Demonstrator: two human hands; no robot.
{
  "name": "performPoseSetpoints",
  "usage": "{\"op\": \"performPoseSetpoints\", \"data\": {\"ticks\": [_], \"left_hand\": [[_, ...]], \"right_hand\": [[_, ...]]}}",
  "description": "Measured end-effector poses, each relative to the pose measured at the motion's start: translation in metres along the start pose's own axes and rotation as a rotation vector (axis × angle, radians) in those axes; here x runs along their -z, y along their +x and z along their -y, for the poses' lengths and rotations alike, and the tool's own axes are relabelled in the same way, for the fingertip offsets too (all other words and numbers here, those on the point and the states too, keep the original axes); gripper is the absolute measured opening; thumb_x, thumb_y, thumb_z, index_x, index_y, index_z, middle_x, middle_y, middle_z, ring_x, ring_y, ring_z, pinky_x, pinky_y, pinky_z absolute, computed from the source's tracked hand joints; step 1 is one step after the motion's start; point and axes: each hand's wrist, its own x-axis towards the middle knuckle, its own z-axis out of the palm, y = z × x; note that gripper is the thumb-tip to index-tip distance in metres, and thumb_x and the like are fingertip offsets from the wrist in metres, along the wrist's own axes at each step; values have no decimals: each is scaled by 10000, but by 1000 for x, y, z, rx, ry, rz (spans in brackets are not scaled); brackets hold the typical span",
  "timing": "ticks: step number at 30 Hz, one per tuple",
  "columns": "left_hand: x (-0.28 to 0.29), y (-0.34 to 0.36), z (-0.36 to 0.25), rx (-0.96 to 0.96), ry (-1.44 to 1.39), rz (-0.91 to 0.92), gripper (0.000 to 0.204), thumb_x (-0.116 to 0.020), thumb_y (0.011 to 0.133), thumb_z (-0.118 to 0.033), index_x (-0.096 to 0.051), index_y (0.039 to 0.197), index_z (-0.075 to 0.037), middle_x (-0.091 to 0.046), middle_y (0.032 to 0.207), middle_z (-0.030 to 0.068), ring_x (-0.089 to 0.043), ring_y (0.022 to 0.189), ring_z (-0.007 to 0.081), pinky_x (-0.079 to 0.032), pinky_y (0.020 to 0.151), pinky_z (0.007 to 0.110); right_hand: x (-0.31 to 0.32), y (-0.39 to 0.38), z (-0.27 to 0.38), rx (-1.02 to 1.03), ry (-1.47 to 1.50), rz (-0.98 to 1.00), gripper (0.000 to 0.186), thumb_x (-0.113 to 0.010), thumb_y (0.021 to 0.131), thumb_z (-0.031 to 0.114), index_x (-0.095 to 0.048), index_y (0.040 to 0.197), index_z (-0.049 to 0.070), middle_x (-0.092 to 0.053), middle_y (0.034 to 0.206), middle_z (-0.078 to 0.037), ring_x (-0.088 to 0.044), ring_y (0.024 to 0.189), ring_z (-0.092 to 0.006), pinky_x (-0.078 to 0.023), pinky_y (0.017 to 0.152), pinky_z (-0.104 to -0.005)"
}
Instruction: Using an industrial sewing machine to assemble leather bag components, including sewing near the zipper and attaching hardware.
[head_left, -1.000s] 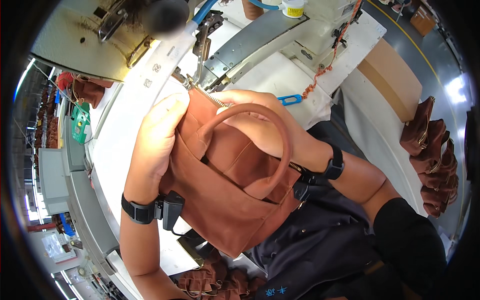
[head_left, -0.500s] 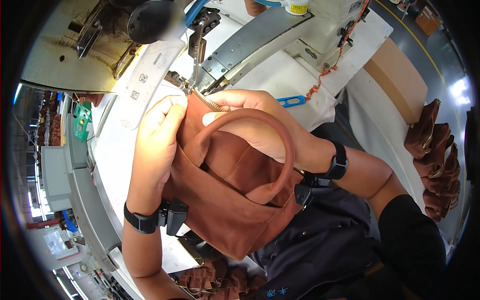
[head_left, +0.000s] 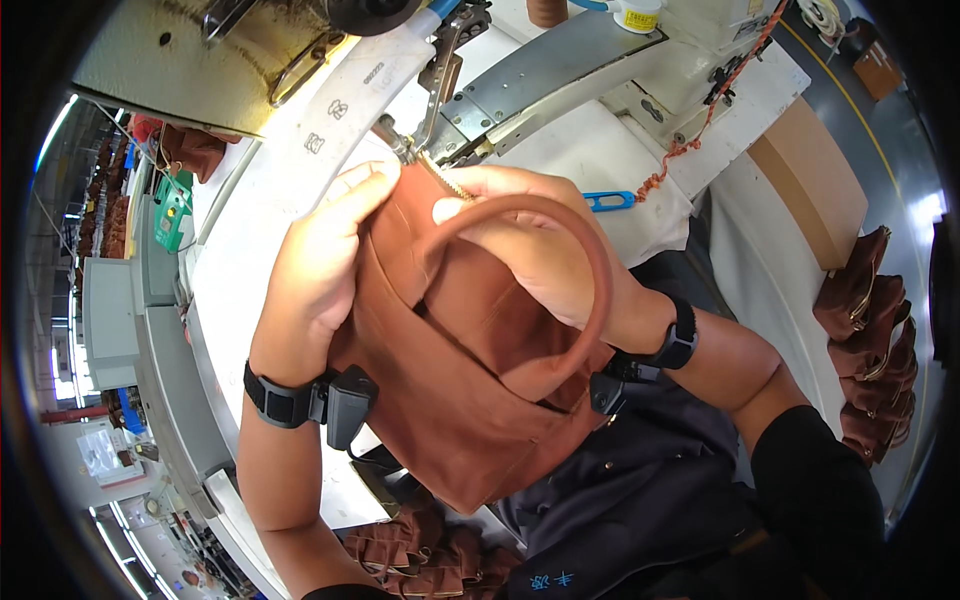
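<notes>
A rust-brown fabric bag (head_left: 455,390) with a round loop handle (head_left: 590,300) lies under both my hands. My left hand (head_left: 320,265) presses on the bag's left side, thumb stretched toward its top corner. My right hand (head_left: 530,235) grips the top edge, where a brass zipper (head_left: 445,182) shows, and passes through the handle loop. That corner sits right at the presser foot and needle (head_left: 400,140) of a white sewing machine (head_left: 600,70). Each wrist wears a black band.
A blue clip tool (head_left: 610,201) lies on the white table right of my right hand. Several brown bags (head_left: 865,340) are stacked at the right edge, more brown pieces (head_left: 420,560) below. A tan box (head_left: 810,180) stands right of the table. An orange coiled cord (head_left: 690,140) hangs from the machine.
The bag's top corner has moved up toward the machine's needle. My view has come closer to the work. Both hands keep their hold.
</notes>
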Motion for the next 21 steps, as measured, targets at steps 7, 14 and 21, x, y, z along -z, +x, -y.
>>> {"op": "performPoseSetpoints", "data": {"ticks": [7,14,21], "left_hand": [[-16,-3,-8,-1,-37,-42,272,-641,1067,-157,-682,1268,21,-715,1211,83,-659,1114,162,-501,1031,307],[-19,0,14,-434,715,-95,335,-493,1148,-268,-668,1084,10,-636,882,-8,-528,811,85,-462,777,238],[-10,4,17,-446,668,-29,358,-478,1150,-259,-676,1185,37,-688,1022,40,-585,956,116,-490,901,282]], "right_hand": [[-6,-5,4,-7,-19,-61,243,-651,1068,166,-692,1196,-36,-693,990,-14,-569,923,-53,-485,829,-243],[-5,-1,-22,239,-171,-175,269,-585,1105,188,-651,1020,-59,-653,854,-35,-514,762,-108,-470,692,-281],[6,38,15,70,-575,-132,487,-627,991,350,-608,715,-50,-578,631,-265,-554,562,-456,-446,529,-463]]}}
